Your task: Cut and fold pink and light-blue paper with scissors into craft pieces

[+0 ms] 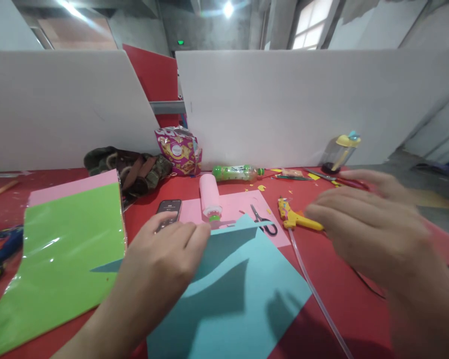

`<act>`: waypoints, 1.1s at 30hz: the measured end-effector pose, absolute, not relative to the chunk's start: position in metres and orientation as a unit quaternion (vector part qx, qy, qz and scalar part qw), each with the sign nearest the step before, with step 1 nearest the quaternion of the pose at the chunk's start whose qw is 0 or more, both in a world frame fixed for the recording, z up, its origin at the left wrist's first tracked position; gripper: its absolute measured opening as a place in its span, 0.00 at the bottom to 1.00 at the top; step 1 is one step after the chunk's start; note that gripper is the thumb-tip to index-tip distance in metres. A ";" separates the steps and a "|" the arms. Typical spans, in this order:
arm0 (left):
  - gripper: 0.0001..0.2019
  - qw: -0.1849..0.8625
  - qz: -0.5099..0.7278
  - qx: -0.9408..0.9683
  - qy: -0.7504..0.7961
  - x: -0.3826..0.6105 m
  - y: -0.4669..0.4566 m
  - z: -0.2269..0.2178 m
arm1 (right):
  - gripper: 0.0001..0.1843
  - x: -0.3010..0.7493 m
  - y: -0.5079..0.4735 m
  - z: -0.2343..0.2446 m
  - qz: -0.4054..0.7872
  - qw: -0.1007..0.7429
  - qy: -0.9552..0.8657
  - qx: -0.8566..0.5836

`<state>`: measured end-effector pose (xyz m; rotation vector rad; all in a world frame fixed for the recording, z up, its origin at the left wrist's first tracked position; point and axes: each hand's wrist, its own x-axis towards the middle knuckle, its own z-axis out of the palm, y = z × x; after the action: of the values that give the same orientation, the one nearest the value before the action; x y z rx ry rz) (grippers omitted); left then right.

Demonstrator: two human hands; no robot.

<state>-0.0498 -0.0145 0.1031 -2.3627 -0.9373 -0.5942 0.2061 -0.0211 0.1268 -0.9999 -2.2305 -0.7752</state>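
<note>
Left hand [164,254] rests knuckles up on the blue sheet's [239,294] far edge, fingers curled; whether it pinches the paper is hidden. Far behind it stands a crumpled snack bag [177,149], contents unseen. Right of that, a clear bottle [235,173] lies on its side. The right hand [366,224], blurred, hovers spread and empty beside the yellow glue gun [297,218].

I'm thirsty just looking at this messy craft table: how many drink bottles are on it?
2. A green bottle lies on its side at the foot of the white board; a dark bottle with a yellow lid stands further right. The camouflage bag could hide more.
</note>
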 end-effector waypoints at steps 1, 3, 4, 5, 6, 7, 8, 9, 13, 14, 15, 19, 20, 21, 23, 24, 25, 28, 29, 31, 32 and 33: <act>0.12 0.249 -0.223 -0.875 -0.349 -0.052 -0.016 0.104 | 0.11 0.206 -0.023 0.129 -0.289 0.305 -0.821 -0.387; 0.12 0.210 -0.238 -0.883 -0.346 -0.055 -0.019 0.104 | 0.11 0.202 -0.028 0.133 -0.269 0.338 -0.811 -0.395; 0.12 0.190 -0.250 -0.886 -0.342 -0.055 -0.020 0.104 | 0.11 0.200 -0.030 0.134 -0.256 0.349 -0.814 -0.388; 0.12 0.170 -0.257 -0.888 -0.342 -0.054 -0.021 0.103 | 0.12 0.197 -0.031 0.134 -0.242 0.351 -0.821 -0.379; 0.12 0.150 -0.253 -0.891 -0.346 -0.052 -0.022 0.102 | 0.11 0.195 -0.031 0.134 -0.233 0.352 -0.826 -0.374; 0.12 0.128 -0.236 -0.897 -0.351 -0.050 -0.023 0.100 | 0.11 0.193 -0.030 0.132 -0.229 0.351 -0.832 -0.364; 0.12 0.105 -0.207 -0.905 -0.357 -0.046 -0.022 0.098 | 0.09 0.191 -0.028 0.130 -0.228 0.341 -0.838 -0.360; 0.13 0.081 -0.166 -0.915 -0.359 -0.043 -0.022 0.097 | 0.08 0.188 -0.026 0.127 -0.227 0.329 -0.844 -0.356; 0.12 0.021 -0.051 -0.937 -0.344 -0.029 -0.019 0.088 | 0.08 0.175 -0.021 0.110 -0.175 0.225 -0.899 -0.333; 0.12 0.017 -0.048 -0.940 -0.338 -0.027 -0.019 0.086 | 0.09 0.170 -0.021 0.105 -0.158 0.201 -0.912 -0.321; 0.12 0.016 -0.052 -0.943 -0.330 -0.025 -0.020 0.084 | 0.11 0.166 -0.022 0.101 -0.151 0.174 -0.922 -0.311; 0.12 0.018 -0.082 -0.945 -0.316 -0.022 -0.023 0.079 | 0.17 0.154 -0.025 0.091 -0.156 0.139 -0.934 -0.289; 0.12 0.023 -0.090 -0.945 -0.314 -0.022 -0.024 0.078 | 0.18 0.153 -0.025 0.090 -0.163 0.145 -0.932 -0.288; 0.12 0.029 -0.097 -0.944 -0.313 -0.022 -0.025 0.078 | 0.18 0.152 -0.026 0.089 -0.170 0.153 -0.930 -0.288; 0.12 0.037 -0.106 -0.942 -0.315 -0.022 -0.025 0.078 | 0.19 0.152 -0.026 0.090 -0.183 0.165 -0.926 -0.285; 0.12 0.039 -0.107 -0.940 -0.320 -0.022 -0.025 0.079 | 0.19 0.153 -0.026 0.091 -0.187 0.168 -0.925 -0.284; 0.12 0.041 -0.107 -0.938 -0.326 -0.022 -0.025 0.080 | 0.19 0.155 -0.025 0.092 -0.189 0.169 -0.924 -0.284; 0.13 0.040 -0.088 -0.931 -0.352 -0.025 -0.023 0.084 | 0.20 0.165 -0.020 0.096 -0.178 0.160 -0.925 -0.296; 0.13 0.039 -0.077 -0.929 -0.360 -0.027 -0.022 0.086 | 0.19 0.170 -0.017 0.097 -0.165 0.157 -0.926 -0.301; 0.14 0.038 -0.059 -0.926 -0.370 -0.030 -0.018 0.089 | 0.18 0.181 -0.012 0.100 -0.123 0.156 -0.931 -0.306; 0.14 0.040 -0.049 -0.925 -0.375 -0.032 -0.016 0.091 | 0.17 0.187 -0.010 0.102 -0.101 0.150 -0.933 -0.312; 0.14 0.042 -0.043 -0.923 -0.380 -0.034 -0.014 0.092 | 0.17 0.192 -0.008 0.104 -0.079 0.147 -0.933 -0.319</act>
<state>-0.0342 -0.0135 0.0923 -2.8237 -1.1632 -0.1314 0.1922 -0.0079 0.1037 -0.9171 -2.6860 -0.2280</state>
